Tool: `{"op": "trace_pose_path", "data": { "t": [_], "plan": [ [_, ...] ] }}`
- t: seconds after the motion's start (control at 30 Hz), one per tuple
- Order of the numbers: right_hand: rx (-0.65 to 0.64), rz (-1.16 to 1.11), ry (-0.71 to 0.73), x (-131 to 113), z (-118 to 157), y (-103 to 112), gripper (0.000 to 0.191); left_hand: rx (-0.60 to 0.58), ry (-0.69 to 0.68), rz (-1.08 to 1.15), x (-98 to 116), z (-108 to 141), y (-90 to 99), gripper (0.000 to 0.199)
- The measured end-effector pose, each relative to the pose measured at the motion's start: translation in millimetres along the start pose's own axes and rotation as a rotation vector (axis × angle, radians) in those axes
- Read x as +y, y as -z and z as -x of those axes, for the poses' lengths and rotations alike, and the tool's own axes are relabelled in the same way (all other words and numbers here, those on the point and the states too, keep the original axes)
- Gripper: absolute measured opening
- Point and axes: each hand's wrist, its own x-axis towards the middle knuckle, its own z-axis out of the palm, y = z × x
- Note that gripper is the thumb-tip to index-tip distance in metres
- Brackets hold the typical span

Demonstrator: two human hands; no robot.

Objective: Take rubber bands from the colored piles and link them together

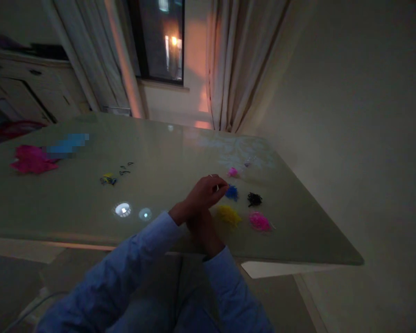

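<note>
My left hand (205, 193) reaches across to the right, its thumb and fingertips pinched together beside a blue pile of small pieces (232, 192); what they hold, if anything, is too small to name. Crossed beneath its wrist is my right hand (201, 226), dark and partly covered, its fingers hidden. A yellow pile (229, 215) lies just right of my hands. Farther right are a black pile (254, 199) and a bright pink pile (260, 222). A small pink item (232, 172) sits behind the blue pile.
On the glossy table (166, 157), a small yellow and dark cluster (108, 179) and thin dark pieces (125, 172) lie left of my hands. A crumpled pink bag (34, 159) and a blurred blue item (68, 145) are at the far left. A wall borders the right side.
</note>
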Motion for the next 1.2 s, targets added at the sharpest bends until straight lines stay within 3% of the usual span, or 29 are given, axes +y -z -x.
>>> {"op": "trace_pose_path", "data": {
  "t": [0.27, 0.37, 0.5, 0.67, 0.93, 1.2],
  "plan": [
    [0.077, -0.180, -0.005, -19, 6, 19, 0.024, 0.349, 0.361, -0.014, -40, 65, 91.7, 0.013],
    [0.061, -0.233, -0.025, -21, 6, 21, 0.028, 0.400, 0.469, -0.062, -56, 92, 117.5, 0.016],
    [0.065, -0.281, -0.067, -19, 7, 21, 0.027, 0.425, 0.500, -0.125, -71, 124, 140.6, 0.018],
    [0.079, -0.244, -0.078, -18, 8, 21, 0.026, 0.469, 0.506, -0.115, -76, 146, 154.5, 0.016],
    [0.078, -0.205, -0.083, -15, 6, 20, 0.029, 0.449, 0.557, -0.128, -73, 150, 154.6, 0.026],
    [0.097, -0.113, -0.068, -40, -17, 24, 0.029, 0.358, 0.508, -0.245, -80, 150, 153.6, 0.026]
  ]
}}
